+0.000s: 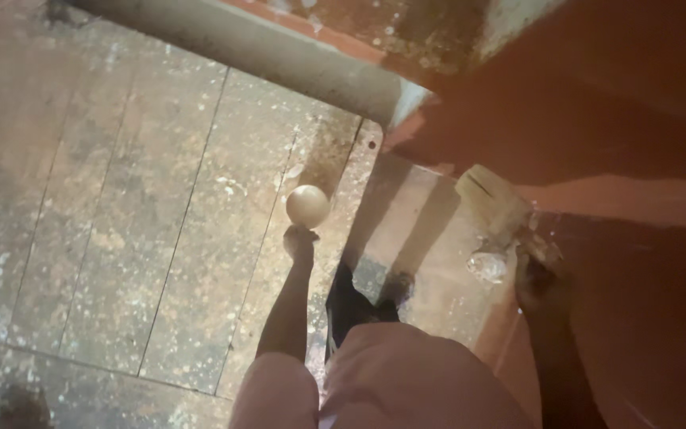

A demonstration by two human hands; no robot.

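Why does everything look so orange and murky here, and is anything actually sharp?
Head view: warm, dim light tints everything reddish; the right side falls into deep shadow, swallowing the right hand on a pale block. The left hand beneath the round ball is soft and slightly blurred; the speckled plank floor looks grainy, not crisp.

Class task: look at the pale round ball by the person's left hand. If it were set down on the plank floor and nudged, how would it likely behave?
The pale ball looks smoothly round, so it would probably roll freely. The plank floor has grooves between boards, which might steer or catch it. It sits at the tips of the left hand, suggesting it is fairly light, though that is uncertain.
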